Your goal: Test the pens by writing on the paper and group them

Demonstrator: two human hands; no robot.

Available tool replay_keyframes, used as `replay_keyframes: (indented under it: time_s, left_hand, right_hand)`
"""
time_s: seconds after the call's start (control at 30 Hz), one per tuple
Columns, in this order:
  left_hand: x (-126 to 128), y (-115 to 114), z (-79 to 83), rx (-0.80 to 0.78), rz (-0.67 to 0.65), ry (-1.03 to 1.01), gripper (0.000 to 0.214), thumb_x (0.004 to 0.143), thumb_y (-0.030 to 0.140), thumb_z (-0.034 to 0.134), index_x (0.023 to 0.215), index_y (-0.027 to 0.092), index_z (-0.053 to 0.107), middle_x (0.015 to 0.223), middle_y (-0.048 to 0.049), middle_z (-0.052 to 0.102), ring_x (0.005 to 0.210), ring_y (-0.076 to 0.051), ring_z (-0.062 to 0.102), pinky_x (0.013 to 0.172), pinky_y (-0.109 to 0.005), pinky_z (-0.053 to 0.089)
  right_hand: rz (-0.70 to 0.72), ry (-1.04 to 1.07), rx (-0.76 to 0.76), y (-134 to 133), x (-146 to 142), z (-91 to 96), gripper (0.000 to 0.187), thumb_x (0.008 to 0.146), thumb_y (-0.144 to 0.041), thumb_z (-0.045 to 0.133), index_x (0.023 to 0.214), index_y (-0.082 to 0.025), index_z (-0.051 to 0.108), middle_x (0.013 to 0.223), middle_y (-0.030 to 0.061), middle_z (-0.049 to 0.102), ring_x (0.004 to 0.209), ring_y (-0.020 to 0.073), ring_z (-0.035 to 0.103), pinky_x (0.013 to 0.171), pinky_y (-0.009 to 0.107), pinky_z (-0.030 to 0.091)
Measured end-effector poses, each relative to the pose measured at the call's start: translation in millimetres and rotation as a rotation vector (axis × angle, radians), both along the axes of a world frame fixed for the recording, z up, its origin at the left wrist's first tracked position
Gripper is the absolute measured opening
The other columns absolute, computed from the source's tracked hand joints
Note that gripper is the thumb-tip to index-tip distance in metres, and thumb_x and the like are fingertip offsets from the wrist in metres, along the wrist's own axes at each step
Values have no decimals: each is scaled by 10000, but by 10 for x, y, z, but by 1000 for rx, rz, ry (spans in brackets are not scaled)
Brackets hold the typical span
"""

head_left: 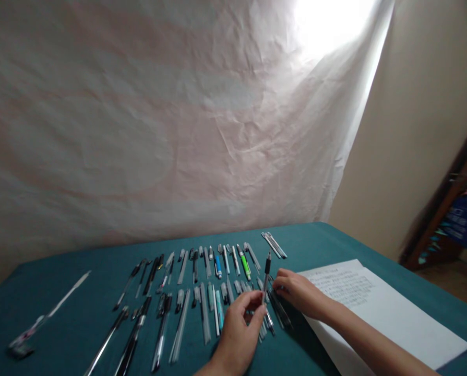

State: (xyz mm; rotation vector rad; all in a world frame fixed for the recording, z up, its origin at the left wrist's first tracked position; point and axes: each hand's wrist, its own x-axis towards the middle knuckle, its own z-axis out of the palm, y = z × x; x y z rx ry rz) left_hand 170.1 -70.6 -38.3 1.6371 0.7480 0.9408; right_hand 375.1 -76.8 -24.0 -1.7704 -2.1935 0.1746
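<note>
Dark-topped pen (pixel 267 266) stands nearly upright, pinched low on its barrel between thumb and fingers of left hand (pixel 238 331). Just right of that grip, right hand (pixel 299 293) curls at dark pens (pixel 280 312); whether it holds any, cannot tell. Left of grip, two rows of pens (pixel 205 314) cross green bench (pixel 61 334). Beyond grip, slim sticks (pixel 274 245). Farther right, handwritten paper (pixel 405 324). Behind, creased pale backdrop (pixel 202 136).
</note>
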Motion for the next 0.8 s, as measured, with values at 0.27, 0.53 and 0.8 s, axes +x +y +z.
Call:
replay_keyframes:
  time_s: [0.27,0.53,0.8]
  left_hand:
    - [-4,2,-1,6,-4,9,231,835,253,525,1042,191,607,1001,-61,648,915,-197,603,771,-288,476]
    - [-6,5,-16,15,-8,21,223,843,248,518,1045,203,599,997,-47,646,927,-188,598,783,-281,466]
    - [-25,-17,86,118,-15,69,244,840,206,502,1057,200,613,963,-45,627,896,-181,584,731,-255,460]
  right_hand:
    - [26,-22,-24,-18,39,5,94,760,-171,542,809,-206,615,887,31,563,815,160,548,703,225,381]
    - [34,36,21,-26,76,32,103,707,-121,534,768,-181,591,758,15,609,686,143,553,622,224,379]
    - [46,469,25,-117,178,492,101,785,-235,542,778,-152,598,663,-3,578,591,101,502,553,207,391]
